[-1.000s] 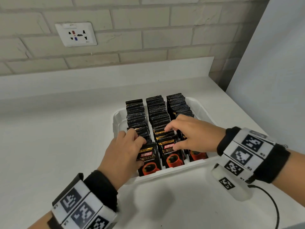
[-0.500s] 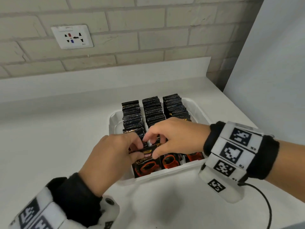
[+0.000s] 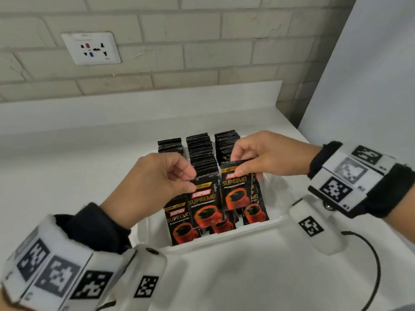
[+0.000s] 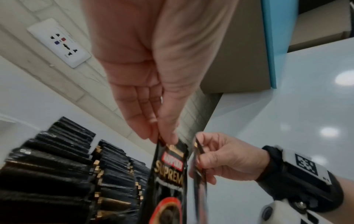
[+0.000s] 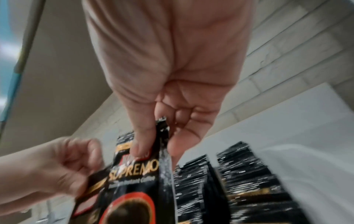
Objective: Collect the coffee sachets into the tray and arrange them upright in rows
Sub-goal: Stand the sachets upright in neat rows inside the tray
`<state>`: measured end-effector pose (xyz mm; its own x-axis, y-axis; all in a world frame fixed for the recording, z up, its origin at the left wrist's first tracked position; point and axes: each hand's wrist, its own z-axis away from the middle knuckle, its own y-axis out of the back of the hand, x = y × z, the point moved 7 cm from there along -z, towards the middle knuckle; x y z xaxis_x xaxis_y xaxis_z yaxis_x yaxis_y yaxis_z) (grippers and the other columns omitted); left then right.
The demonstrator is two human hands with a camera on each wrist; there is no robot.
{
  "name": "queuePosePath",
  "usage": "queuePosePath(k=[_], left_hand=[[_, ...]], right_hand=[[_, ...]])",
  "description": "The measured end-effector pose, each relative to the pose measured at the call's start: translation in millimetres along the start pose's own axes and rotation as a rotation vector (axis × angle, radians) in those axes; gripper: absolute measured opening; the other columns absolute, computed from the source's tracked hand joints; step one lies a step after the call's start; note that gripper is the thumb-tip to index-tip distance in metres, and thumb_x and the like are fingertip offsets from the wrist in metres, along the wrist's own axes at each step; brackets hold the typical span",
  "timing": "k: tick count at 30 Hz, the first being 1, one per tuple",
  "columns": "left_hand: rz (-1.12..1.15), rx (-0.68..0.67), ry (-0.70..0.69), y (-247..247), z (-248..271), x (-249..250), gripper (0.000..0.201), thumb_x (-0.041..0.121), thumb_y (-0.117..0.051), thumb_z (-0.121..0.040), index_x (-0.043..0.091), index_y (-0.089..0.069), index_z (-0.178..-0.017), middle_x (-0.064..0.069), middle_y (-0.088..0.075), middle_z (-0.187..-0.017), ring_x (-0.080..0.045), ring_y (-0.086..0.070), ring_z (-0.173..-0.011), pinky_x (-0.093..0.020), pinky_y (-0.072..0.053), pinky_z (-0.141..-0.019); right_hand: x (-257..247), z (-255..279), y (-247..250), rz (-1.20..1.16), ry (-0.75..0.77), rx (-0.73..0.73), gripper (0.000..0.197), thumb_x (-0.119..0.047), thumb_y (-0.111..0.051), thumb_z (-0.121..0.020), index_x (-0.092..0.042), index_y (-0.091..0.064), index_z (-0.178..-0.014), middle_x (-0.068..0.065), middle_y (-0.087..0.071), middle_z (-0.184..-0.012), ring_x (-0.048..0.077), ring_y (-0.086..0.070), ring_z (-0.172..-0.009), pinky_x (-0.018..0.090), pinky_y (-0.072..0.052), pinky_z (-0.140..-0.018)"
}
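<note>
Two sachets [image 3: 203, 198] pinched at top by fingers [image 3: 186, 173].

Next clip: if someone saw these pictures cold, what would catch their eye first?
Two black coffee sachets held up over the near end of the white tray: the left hand pinches the top of one sachet, the right hand pinches another just beside it. Behind them, three tight rows of sachets stand upright in the tray. A white wall socket sits on the brick wall above.
</note>
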<state>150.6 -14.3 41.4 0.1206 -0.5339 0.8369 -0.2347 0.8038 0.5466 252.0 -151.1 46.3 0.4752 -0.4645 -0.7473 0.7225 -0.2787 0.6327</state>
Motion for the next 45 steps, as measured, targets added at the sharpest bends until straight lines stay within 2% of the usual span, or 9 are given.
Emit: queuePosePath(k=[4,9,16,23,27,30,35,41,45], left_hand=[[-0.174,-0.079,0.115,-3,1,-33,0.018,0.000,-0.076,-0.072,0.013,-0.064,-0.068,0.014,-0.060,-0.050,0.007,-0.052,-0.049,-0.005,-0.040,-0.052],[-0.345,-0.107,0.168,-12,5,-60,0.032,0.003,-0.075,-0.074,0.025,-0.054,-0.064,0.007,-0.061,-0.073,-0.001,-0.051,-0.059,-0.003,-0.038,-0.055],[-0.370,-0.080,0.176,-11,6,-63,0.032,0.005,-0.074,-0.075,0.027,-0.052,-0.067,0.010,-0.058,-0.070,0.000,-0.051,-0.055,-0.007,-0.037,-0.054],[-0.336,-0.046,0.107,8,6,-15,0.025,0.009,-0.076,-0.073,0.026,-0.060,-0.066,0.011,-0.061,-0.059,0.010,-0.055,-0.058,-0.003,-0.039,-0.056],[-0.217,-0.079,0.065,0,-5,14,0.022,0.010,-0.077,-0.071,0.024,-0.063,-0.065,0.013,-0.060,-0.055,0.004,-0.052,-0.052,-0.008,-0.041,-0.054],[-0.175,-0.121,0.015,-20,-20,32,0.023,0.011,-0.077,-0.072,0.026,-0.061,-0.067,0.010,-0.061,-0.061,-0.001,-0.054,-0.056,-0.019,-0.047,-0.063],[-0.244,-0.213,-0.067,-80,-47,46,0.018,0.011,-0.072,-0.078,0.021,-0.058,-0.073,0.012,-0.055,-0.067,0.003,-0.050,-0.057,-0.008,-0.042,-0.059],[-0.425,-0.290,-0.075,-127,-71,28,0.012,0.009,-0.069,-0.080,0.015,-0.059,-0.081,0.012,-0.048,-0.071,-0.010,-0.051,-0.079,-0.023,-0.044,-0.076],[-0.521,-0.326,-0.064,-132,-75,22,0.014,0.011,-0.068,-0.081,0.016,-0.056,-0.083,0.004,-0.054,-0.089,-0.015,-0.055,-0.087,-0.024,-0.045,-0.076]], right_hand=[[38,-3,6,0.170,-0.138,-0.076,0.017,-0.011,-0.069,-0.080,-0.021,-0.056,-0.075,0.002,-0.062,-0.080,0.021,-0.061,-0.068,0.025,-0.051,-0.060],[72,-10,-16,0.379,-0.272,-0.220,0.025,-0.017,-0.071,-0.080,-0.027,-0.049,-0.073,-0.007,-0.052,-0.079,0.007,-0.055,-0.057,0.013,-0.044,-0.053],[76,-24,-10,0.716,-0.286,-0.144,0.029,-0.039,-0.068,-0.079,-0.028,-0.042,-0.070,-0.012,-0.050,-0.073,0.005,-0.045,-0.062,0.021,-0.034,-0.056],[66,-20,6,0.844,-0.245,-0.030,0.033,-0.053,-0.061,-0.079,-0.024,-0.054,-0.095,-0.007,-0.057,-0.090,0.013,-0.054,-0.079,0.024,-0.036,-0.058],[53,-7,26,0.819,-0.208,0.070,0.026,-0.053,-0.054,-0.084,-0.030,-0.052,-0.095,-0.008,-0.052,-0.090,0.014,-0.053,-0.085,0.026,-0.038,-0.064],[49,8,37,0.741,-0.209,0.103,0.024,-0.054,-0.053,-0.085,-0.034,-0.054,-0.097,-0.013,-0.055,-0.093,0.013,-0.053,-0.093,0.029,-0.040,-0.073],[45,25,45,0.704,-0.186,0.133,0.022,-0.055,-0.050,-0.085,-0.039,-0.054,-0.098,-0.019,-0.056,-0.095,0.006,-0.049,-0.088,0.023,-0.032,-0.064],[46,41,47,0.658,-0.169,0.123,0.017,-0.056,-0.050,-0.085,-0.043,-0.051,-0.094,-0.023,-0.055,-0.089,-0.001,-0.047,-0.079,0.014,-0.031,-0.060],[53,47,50,0.622,-0.177,0.122,0.019,-0.057,-0.050,-0.084,-0.044,-0.052,-0.097,-0.023,-0.057,-0.090,-0.007,-0.046,-0.073,0.013,-0.032,-0.062]])
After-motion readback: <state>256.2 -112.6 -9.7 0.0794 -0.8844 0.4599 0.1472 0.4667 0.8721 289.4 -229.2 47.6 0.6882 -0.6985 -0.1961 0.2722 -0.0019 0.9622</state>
